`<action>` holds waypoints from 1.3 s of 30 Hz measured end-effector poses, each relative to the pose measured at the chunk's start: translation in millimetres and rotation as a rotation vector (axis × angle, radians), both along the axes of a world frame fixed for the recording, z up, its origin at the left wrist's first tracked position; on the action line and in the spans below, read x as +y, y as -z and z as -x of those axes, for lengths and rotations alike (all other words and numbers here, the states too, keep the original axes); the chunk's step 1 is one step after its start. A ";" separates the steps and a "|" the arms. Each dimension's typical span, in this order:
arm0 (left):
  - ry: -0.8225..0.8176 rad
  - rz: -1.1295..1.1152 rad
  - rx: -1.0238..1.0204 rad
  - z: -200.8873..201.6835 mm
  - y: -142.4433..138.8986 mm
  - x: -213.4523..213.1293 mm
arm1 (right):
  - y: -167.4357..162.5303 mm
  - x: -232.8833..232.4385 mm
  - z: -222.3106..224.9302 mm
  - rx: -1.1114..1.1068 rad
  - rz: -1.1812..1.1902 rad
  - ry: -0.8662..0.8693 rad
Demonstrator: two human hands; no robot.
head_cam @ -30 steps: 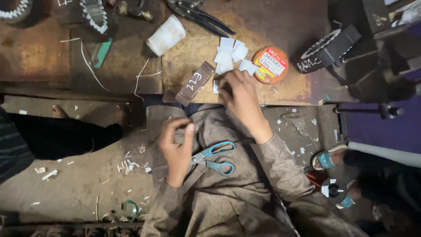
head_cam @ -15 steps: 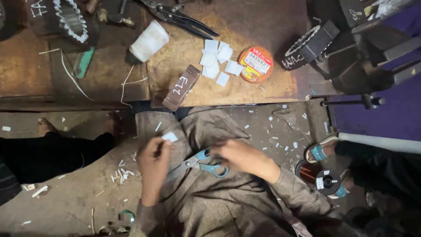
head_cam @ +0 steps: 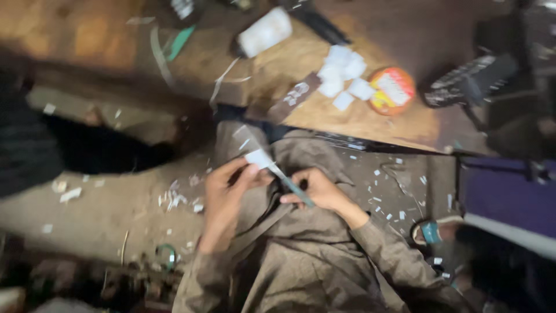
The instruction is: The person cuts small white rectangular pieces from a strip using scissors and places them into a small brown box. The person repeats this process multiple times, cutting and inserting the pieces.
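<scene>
Wooden tabletop [head_cam: 405,124] is ending at an edge just above the lap. Below it, the left hand [head_cam: 226,194] is pinching a white paper piece [head_cam: 258,157], while the right hand [head_cam: 315,188] is gripping scissors [head_cam: 292,185] touching that piece; scraps [head_cam: 174,200] are littering the floor [head_cam: 98,211] alongside.

Small workshop, floor-level seating. Evidence: worn wooden bench [head_cam: 370,124] carrying cut white paper squares [head_cam: 343,75], a round tin [head_cam: 392,90] and a white bottle [head_cam: 265,31]; paper scraps [head_cam: 176,200] litter the dusty floor [head_cam: 110,214].

Left hand [head_cam: 227,188] pinching white paper piece [head_cam: 258,157], right hand [head_cam: 315,188] gripping scissors [head_cam: 294,186] (blurred)
</scene>
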State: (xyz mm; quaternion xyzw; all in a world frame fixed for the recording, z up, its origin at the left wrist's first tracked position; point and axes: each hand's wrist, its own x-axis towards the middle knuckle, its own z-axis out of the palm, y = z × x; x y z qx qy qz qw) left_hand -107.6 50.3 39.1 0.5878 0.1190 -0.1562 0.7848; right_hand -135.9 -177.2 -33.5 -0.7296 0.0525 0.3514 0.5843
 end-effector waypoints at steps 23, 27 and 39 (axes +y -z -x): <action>-0.145 0.040 -0.194 -20.3 16.9 6.5 | -7.9 39.9 31.7 -0.455 0.056 0.142; -0.131 0.005 -0.207 -20.2 16.6 7.5 | -8.1 38.7 32.0 -0.405 0.084 0.161; -0.070 -0.029 -0.159 -14.2 33.6 -4.3 | -1.8 32.0 34.5 -0.201 -0.071 0.177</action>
